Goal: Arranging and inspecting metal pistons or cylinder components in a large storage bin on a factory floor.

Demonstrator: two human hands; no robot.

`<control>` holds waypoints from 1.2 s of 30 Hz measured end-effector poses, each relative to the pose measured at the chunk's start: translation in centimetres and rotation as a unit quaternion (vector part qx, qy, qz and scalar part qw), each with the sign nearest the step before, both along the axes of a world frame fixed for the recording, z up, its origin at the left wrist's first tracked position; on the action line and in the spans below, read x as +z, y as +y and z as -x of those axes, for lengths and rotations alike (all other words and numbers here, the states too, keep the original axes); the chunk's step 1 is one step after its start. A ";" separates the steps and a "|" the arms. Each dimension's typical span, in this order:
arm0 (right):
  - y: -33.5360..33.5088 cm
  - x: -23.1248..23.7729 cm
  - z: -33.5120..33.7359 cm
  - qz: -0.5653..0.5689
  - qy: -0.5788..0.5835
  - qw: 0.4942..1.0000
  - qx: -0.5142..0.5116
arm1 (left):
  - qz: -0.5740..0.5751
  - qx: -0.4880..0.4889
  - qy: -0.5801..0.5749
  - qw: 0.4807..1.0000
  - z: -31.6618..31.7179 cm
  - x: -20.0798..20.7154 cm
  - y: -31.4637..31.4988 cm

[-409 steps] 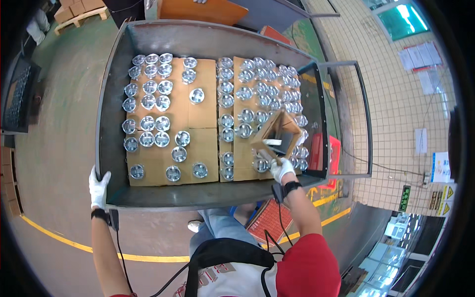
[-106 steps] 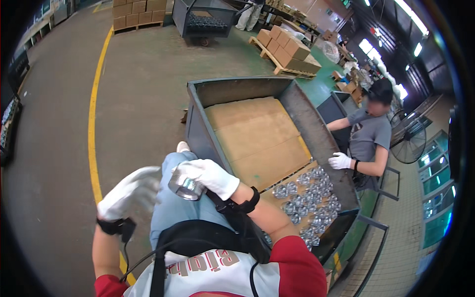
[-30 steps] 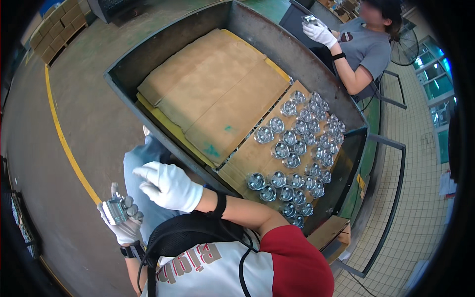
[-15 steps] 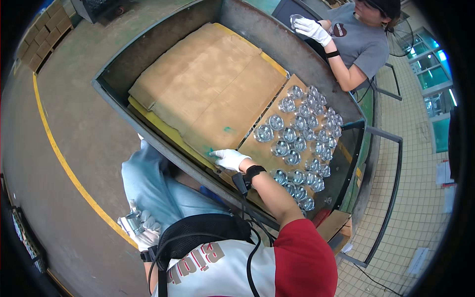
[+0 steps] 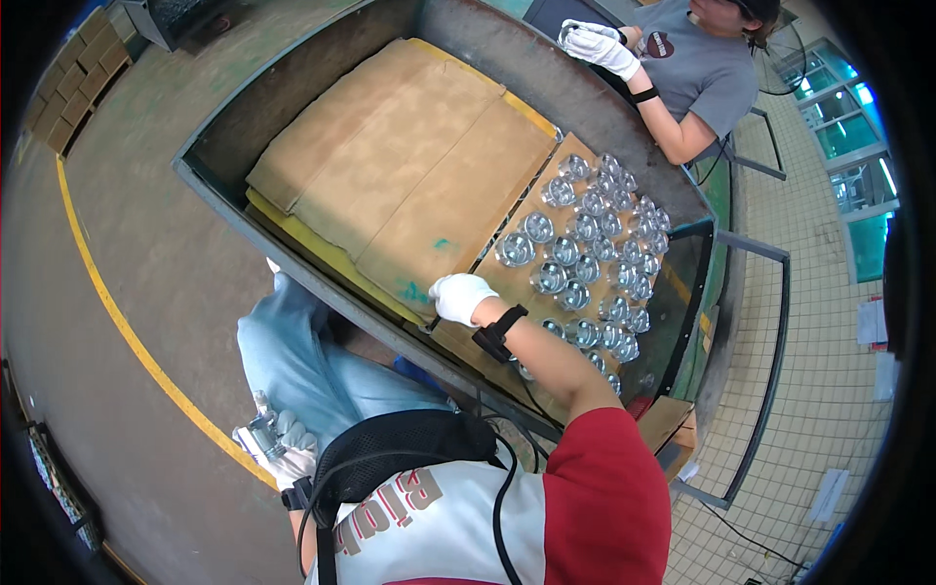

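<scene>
My gloved left hand (image 5: 292, 456) is closed around a shiny silvery metal part (image 5: 257, 438), a short cylinder with a narrow stub, held low beside my leg. Over the near edge of a big brown cardboard sheet (image 5: 390, 166) sits my gloved right hand (image 5: 462, 298), fingers curled; whatever they hold is hidden. Green smudges mark the sheet by that hand. To its right, several shiny round silvery parts (image 5: 551, 278) stand in loose rows on a second cardboard sheet (image 5: 492, 292). Both sheets lie inside a large grey metal bin (image 5: 283, 234).
Across the bin, a co-worker in a grey shirt (image 5: 702, 78) holds a shiny part in white gloves (image 5: 600, 49). A metal handle frame (image 5: 780, 341) juts out at the right. An open cardboard box (image 5: 673, 429) sits by the bin's near right corner. Stacked cartons (image 5: 83, 73) stand far left.
My right hand has shifted slightly right, its fingers going from stretched out to curled. The left hand still holds its metal part. The co-worker's hands have come together around their part.
</scene>
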State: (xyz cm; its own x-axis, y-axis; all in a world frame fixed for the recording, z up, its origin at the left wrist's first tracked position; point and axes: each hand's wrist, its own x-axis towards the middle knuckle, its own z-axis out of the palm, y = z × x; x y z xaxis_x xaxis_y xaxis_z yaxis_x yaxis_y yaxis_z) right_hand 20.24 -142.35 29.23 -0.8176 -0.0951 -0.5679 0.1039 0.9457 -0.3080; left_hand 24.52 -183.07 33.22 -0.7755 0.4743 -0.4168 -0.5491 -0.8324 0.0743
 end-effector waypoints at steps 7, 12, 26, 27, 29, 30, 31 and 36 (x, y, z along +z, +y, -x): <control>-1.5 -1.2 -3.4 0.014 0.002 1.000 -0.027 | 0.011 0.012 0.020 1.000 -0.6 1.1 0.8; -1.3 -0.7 -3.7 -0.009 -0.036 0.991 -0.125 | 0.005 0.021 0.031 0.999 0.6 1.1 1.6; 2.5 -5.2 -4.0 0.306 -0.037 0.816 -0.489 | -0.035 0.036 0.066 0.997 0.1 -0.2 0.9; 2.6 -5.0 -3.9 0.236 0.001 0.873 -0.426 | 0.040 0.027 0.032 0.998 0.3 0.7 1.1; 3.3 -3.4 -3.1 0.222 0.064 0.895 -0.382 | 0.159 0.012 0.001 0.987 1.5 2.8 1.8; 3.4 -1.8 -2.4 0.207 0.123 0.910 -0.337 | 0.157 0.015 0.002 0.988 2.6 3.4 2.2; 3.0 1.0 -1.4 0.210 0.156 0.915 -0.308 | 0.180 -0.035 0.040 0.982 3.9 4.0 2.5; -4.7 16.4 0.4 0.308 0.200 0.925 -0.099 | 0.195 -0.158 0.215 0.944 8.0 7.9 7.3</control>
State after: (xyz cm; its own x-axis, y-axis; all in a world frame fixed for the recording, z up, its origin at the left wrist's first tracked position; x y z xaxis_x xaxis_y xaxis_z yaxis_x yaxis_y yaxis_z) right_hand 19.83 -147.10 45.60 -0.9867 -0.1254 -0.1037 0.0175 0.5522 -0.8335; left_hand 16.49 -175.82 41.13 -0.7581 0.5864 -0.2854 -0.6145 -0.4957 0.6137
